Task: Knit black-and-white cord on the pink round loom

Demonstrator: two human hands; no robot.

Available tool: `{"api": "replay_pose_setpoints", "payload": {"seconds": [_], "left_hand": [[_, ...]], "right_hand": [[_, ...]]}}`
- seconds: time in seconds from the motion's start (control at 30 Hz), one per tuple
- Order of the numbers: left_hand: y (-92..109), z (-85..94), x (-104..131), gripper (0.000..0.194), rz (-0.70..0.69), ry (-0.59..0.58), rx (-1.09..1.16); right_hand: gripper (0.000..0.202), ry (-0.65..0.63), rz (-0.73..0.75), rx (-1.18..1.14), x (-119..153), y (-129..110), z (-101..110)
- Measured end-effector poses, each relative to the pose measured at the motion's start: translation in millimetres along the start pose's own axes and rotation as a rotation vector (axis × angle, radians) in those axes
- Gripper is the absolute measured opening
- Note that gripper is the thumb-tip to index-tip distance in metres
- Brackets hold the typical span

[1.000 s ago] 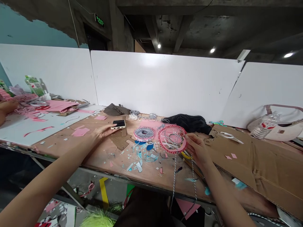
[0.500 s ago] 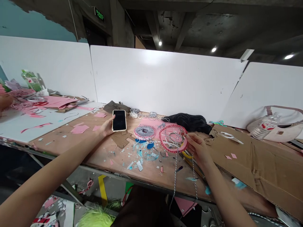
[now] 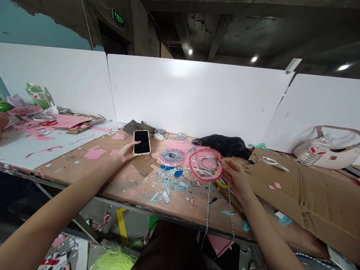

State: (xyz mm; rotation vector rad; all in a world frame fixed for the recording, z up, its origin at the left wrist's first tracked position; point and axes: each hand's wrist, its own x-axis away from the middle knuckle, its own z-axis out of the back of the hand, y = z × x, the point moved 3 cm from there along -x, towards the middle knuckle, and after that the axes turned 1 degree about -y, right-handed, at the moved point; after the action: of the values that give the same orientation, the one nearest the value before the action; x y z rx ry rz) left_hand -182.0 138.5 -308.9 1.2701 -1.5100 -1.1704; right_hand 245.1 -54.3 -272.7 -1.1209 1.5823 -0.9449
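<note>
My left hand (image 3: 127, 151) is closed round a phone (image 3: 141, 143) in a pale case, its thumb over the dark screen. In my right hand (image 3: 232, 170), the fingers pinch the right side of a pink-wrapped ring (image 3: 192, 170). Black-and-white cord (image 3: 208, 210) runs across the ring and hangs down past the table edge in two strands. Left of the ring lies a round woven disc (image 3: 171, 157), black and white with a pink rim. Beneath these is a pink sheet (image 3: 180, 146). Yellow-handled scissors (image 3: 222, 184) are partly hidden behind the ring and hand.
Flattened cardboard (image 3: 284, 191) covers the right of the table, with white scissors (image 3: 275, 164) on it. A black cloth (image 3: 225, 145), a water bottle (image 3: 316, 150) and a handbag (image 3: 334, 157) stand along the white partition (image 3: 194, 97). Another person's hand (image 3: 3, 120) shows at far left.
My left thumb has moved from the phone's edge onto its screen. The ring and my right hand have hardly moved. At far left the other person's hand has drawn back.
</note>
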Motion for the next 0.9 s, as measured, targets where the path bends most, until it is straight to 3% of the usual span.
{"api": "replay_pose_setpoints", "payload": {"seconds": [0.57,0.9], "left_hand": [[-3.7,5.8,-1.1,0.040,0.089,0.014,-0.047],[0.1,-3.6,3.9,0.037,0.051,0.009,0.035]], "right_hand": [[0.032,-0.006,0.002,-0.017,0.9,0.3,2.0],[0.034,-0.002,0.005,-0.026,0.1,-0.8,0.6]]}}
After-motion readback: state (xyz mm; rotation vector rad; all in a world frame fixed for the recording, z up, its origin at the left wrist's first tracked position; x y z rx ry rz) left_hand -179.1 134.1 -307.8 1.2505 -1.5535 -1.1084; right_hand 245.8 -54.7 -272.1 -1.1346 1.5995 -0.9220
